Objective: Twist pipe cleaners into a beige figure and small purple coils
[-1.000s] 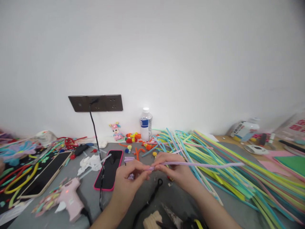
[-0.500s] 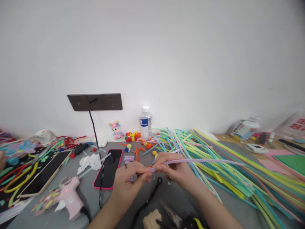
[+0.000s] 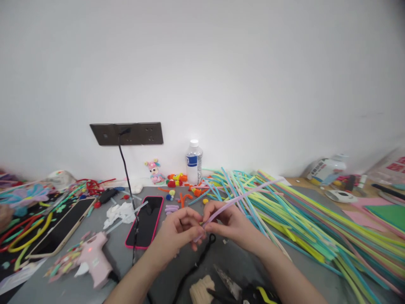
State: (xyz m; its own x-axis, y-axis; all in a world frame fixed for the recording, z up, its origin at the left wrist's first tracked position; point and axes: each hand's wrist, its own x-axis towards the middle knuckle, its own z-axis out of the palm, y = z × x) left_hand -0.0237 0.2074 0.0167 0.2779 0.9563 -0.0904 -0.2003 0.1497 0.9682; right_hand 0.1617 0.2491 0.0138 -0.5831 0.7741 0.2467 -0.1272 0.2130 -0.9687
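Note:
Both my hands meet over the grey table [image 3: 202,274], pinching one long lilac pipe cleaner [image 3: 240,196]. My left hand [image 3: 177,234] has its fingers closed round the near end of it. My right hand [image 3: 232,223] grips it just beside the left hand, and the free length slants up and to the right over the pile of pastel pipe cleaners [image 3: 303,215]. A black pipe cleaner with a small loop [image 3: 202,253] lies on the table just under my hands.
A pink-cased phone [image 3: 145,221] and a pink glue gun [image 3: 93,257] lie to the left, with a second phone [image 3: 61,228] further left. Scissors [image 3: 240,291] sit at the near edge. A water bottle [image 3: 193,162] and small toy figures stand by the wall.
The lilac pipe cleaner's free end has swung from lying level to the right to pointing up and right. My hands stay together and have shifted slightly.

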